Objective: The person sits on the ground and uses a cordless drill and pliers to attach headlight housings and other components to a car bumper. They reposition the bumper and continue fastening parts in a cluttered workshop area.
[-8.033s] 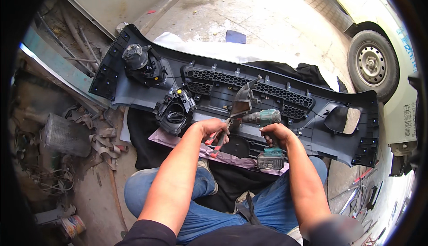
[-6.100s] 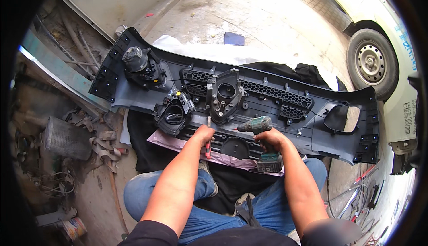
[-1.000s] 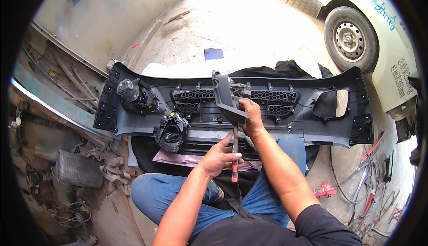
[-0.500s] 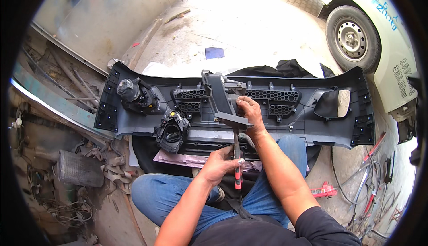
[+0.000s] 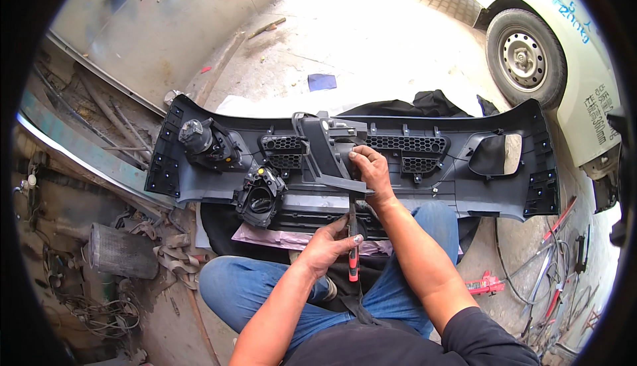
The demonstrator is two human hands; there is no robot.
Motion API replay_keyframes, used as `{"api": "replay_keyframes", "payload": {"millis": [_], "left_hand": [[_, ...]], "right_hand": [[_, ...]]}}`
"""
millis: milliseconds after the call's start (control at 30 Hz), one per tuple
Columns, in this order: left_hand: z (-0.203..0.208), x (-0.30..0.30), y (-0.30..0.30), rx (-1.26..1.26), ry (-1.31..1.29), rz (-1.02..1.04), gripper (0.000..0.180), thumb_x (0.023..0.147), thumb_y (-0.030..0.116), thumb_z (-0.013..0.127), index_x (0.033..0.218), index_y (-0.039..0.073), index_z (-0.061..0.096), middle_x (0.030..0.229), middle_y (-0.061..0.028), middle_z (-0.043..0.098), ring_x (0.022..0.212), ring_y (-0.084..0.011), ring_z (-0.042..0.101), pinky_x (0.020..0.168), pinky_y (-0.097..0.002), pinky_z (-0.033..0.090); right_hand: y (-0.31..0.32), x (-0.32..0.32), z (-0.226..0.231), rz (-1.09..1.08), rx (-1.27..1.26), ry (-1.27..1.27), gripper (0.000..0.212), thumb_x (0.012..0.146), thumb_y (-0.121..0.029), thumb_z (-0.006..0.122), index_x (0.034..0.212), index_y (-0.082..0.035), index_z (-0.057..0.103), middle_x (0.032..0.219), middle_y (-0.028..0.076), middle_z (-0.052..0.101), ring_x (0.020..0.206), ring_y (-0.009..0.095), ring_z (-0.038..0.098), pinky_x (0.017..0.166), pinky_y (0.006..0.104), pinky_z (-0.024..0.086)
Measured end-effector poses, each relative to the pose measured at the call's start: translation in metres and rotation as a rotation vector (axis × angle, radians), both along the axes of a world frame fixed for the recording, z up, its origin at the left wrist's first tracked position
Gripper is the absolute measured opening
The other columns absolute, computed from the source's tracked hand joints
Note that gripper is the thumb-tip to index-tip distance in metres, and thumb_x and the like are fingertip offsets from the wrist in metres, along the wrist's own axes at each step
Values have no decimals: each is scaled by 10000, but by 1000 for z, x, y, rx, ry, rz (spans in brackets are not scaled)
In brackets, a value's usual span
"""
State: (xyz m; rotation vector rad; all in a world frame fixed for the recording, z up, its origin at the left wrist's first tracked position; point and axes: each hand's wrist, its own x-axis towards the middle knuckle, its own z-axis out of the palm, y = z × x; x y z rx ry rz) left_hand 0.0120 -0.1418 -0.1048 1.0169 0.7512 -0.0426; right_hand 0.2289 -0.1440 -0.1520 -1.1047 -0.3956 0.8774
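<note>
My right hand (image 5: 373,170) pinches the right side of an angular black plastic trim piece (image 5: 323,147), holding it tilted above the middle of a bumper cover. Below it, my left hand (image 5: 330,242) is closed round a hand tool (image 5: 353,260) with a red and black handle. The tool's dark shaft points up to the lower edge of the trim piece; its tip is hidden there. The long dark bumper cover (image 5: 458,190) lies inside-up across in front of my knees. Two black lamp units, one at its left end (image 5: 199,137) and one nearer me (image 5: 259,197), rest on it.
Black cloth (image 5: 431,103) and pink sheeting (image 5: 265,235) lie under the bumper cover. A white vehicle with a wheel (image 5: 524,54) stands at the far right. Red tools (image 5: 488,284) and cables are on the right, a grey mesh cylinder (image 5: 124,251) and scrap on the left.
The trim piece has turned slightly in my right hand, its top moving left and showing more of its right side. Both hands keep their grip and have hardly moved.
</note>
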Motion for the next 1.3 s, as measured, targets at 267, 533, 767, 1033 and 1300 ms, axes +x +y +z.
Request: {"api": "replay_keyframes", "payload": {"millis": [267,533,767,1033,1300], "left_hand": [[-26,2,-15,7,37,111,626,1131,318,554,1699,169,334,1211,-44,613,1047,-160,666,824,-336,603],[-11,-2,-1,3,57,-62,877,1018,306,742,1725,257,225,1052,-59,668,869,-160,671,705,-337,592],[-62,-9,5,-330,137,110,480,849,-9,617,1316,71,536,934,-74,661,805,-188,660,682,-389,590],[-118,-32,23,-553,94,180,441,838,73,645,1266,-6,575,969,-96,659,846,-246,645,804,-467,544],[-135,-49,39,-636,82,258,476,840,125,642,1278,-45,568,986,-116,645,882,-283,642,830,-494,534]], "right_hand": [[5,0,-4,-106,4,-50,132,1005,-170,695,970,-47,730,743,-61,612,626,26,497,574,206,370],[15,-6,-44,-159,-70,11,114,1011,-142,710,977,-36,737,766,-77,618,631,13,490,553,212,355],[28,-22,-118,85,-250,25,153,1016,-151,693,1029,-6,742,882,-3,706,765,79,594,702,249,465],[0,2,-138,128,-1039,-574,477,901,-253,632,1297,8,680,1275,297,709,1230,432,675,1086,493,512],[-41,-17,-143,495,-1401,-797,699,857,-215,753,1470,15,506,1491,236,509,1382,438,531,1169,493,478]]}}
